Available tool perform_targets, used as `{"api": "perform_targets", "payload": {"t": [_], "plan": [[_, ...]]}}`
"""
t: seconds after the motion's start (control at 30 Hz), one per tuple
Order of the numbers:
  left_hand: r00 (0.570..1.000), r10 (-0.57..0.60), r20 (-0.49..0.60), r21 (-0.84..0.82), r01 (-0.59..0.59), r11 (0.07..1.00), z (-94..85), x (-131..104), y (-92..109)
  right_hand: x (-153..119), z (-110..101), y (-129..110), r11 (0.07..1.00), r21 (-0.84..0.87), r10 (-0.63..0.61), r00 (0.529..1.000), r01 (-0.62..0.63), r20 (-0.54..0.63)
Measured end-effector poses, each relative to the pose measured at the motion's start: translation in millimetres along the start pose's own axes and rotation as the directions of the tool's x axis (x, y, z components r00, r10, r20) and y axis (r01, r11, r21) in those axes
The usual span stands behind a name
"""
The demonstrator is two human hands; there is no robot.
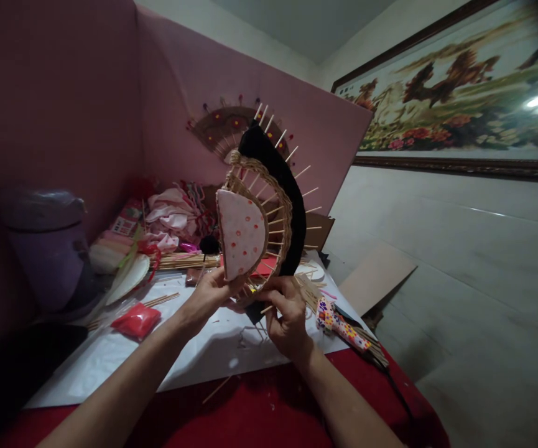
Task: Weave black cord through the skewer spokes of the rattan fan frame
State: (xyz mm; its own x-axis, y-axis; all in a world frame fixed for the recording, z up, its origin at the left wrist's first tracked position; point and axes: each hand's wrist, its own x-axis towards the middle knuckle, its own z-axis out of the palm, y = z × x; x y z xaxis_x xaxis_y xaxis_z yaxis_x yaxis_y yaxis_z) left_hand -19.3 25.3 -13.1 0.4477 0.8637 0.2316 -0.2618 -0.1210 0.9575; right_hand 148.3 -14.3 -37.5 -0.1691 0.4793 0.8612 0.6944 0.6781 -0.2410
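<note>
- My left hand (215,290) is clamped on the lower end of the fan-shaped piece (245,242), thumb on the near face of its dotted panel (243,233). I judge this firm inner part the safest place to bear the weight.
- My right hand (288,314) is closed too, thumb and fingers pinching the lower end of the outer curve, by the black band (299,208). I take this as steadying the edge, since the thin sticks (302,172) there look easy to bend.
- The piece is up in front of me, above the worktop (390,386) and turned on its side, its curve to the right. Raised so, the bare stick tips fan out into open air, and the woven rim (289,218) faces me for a close look.
- Behind it, a finished-looking fan (224,127) sits against the pink board (324,134), perhaps there as a pattern to glance at.
- A white sheet (86,367) lies over the red cloth (231,420), probably to spare it from scraps.
- The red packet (137,320) lies to my left and the flowered bundle (341,326) to my right, leaving the middle for my hands.
- Loose rods (180,260) lie farther back, likely set aside within reach.
</note>
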Motion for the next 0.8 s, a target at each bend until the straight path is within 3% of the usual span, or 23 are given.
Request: {"api": "perform_targets", "payload": {"t": [0.17, 0.53, 0.8], "plan": [[1.000, -0.007, -0.014, -0.003, 0.007, 1.000, -0.5, -0.7, -0.3, 0.5, -1.4, -1.7, 0.999, 0.008, -0.049, 0.998, 0.049, -0.029], [1.000, 0.013, 0.001, -0.005, -0.013, 1.000, -3.2, 1.6, -2.9, -0.2, -0.7, -2.9, 0.998, -0.033, -0.057, 0.997, 0.059, 0.060], [1.000, 0.000, 0.003, -0.023, 0.000, 1.000, -3.7, 1.6, -3.8, -0.8, -1.2, -3.2, 0.997, -0.004, -0.074, 0.997, 0.074, 0.036]]}}
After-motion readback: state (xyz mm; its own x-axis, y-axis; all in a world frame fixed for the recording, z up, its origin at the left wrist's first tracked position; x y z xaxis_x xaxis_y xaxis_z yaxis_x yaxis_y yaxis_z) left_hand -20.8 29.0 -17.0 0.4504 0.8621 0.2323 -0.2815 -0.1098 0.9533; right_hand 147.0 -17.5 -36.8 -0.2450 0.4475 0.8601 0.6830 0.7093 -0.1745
